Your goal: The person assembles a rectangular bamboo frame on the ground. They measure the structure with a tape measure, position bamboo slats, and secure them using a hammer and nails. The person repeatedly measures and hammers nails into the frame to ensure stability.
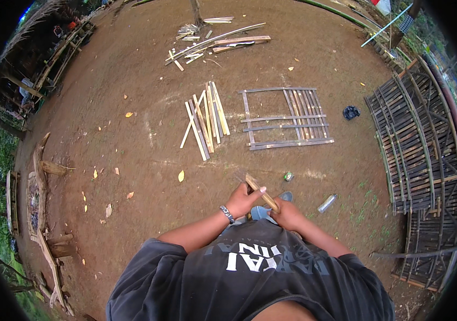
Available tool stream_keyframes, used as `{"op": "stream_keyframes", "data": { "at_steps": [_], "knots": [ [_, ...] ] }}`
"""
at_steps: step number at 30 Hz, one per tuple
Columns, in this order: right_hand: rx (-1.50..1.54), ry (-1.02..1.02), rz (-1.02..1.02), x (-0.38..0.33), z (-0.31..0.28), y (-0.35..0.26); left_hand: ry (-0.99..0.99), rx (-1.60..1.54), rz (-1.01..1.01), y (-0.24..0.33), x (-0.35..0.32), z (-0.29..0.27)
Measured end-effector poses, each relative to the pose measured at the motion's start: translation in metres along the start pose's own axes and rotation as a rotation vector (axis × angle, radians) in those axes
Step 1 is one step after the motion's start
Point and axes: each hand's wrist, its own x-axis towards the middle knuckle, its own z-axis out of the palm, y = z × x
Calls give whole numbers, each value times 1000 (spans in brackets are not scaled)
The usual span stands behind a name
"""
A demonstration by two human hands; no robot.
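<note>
In front of my body, both hands are closed on a short, thick piece of light brown wood (260,191), like a handle or stick, held at a slant. My left hand (242,201), with a chain bracelet at the wrist, grips its upper part, thumb laid across it. My right hand (288,215) holds its lower end. Something dark and blurred shows at the upper tip; I cannot make out what it is. Beyond my hands, a slatted bamboo frame (287,142) lies flat on the ground, slats filling part of its right side. Loose bamboo strips (203,125) lie to its left.
Large slatted bamboo panels (408,144) stand along the right. A plastic bottle (327,203), a small green-and-white item (288,176) and a crumpled black bag (351,112) lie on the soil. More cut wood (239,44) is piled by a tree trunk; logs (40,176) edge the left.
</note>
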Motion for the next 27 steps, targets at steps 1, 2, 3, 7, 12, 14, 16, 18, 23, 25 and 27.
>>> {"op": "stream_keyframes", "data": {
  "at_steps": [1,2,3,7,12,14,16,18,23,25,27],
  "knots": [
    [33,7,-15,0,2,9,-57,-25,23,-1,-2,0],
    [64,-8,15,-1,3,16,-115,-50,47,-1,-5,-1],
    [96,-23,46,-2,4,22,-175,-74,70,-2,-7,-4],
    [156,33,95,-9,11,64,-232,267,-110,-26,-19,-19],
    [221,-14,375,-37,20,118,-240,450,-187,-71,-35,-37],
    [237,-4,451,-55,24,143,-248,537,-197,-71,-37,-45],
    [211,-15,513,-68,37,173,-257,589,-216,-65,-40,-54],
    [256,-3,584,-83,41,180,-231,573,-242,-74,-40,-61],
    [123,71,647,-109,69,224,-231,533,-255,-86,-20,-63],
    [-62,69,734,-112,92,259,-242,574,-213,-71,-7,-57],
    [-240,-48,765,-114,109,295,-255,583,-203,-52,1,-53]
  ]
}}
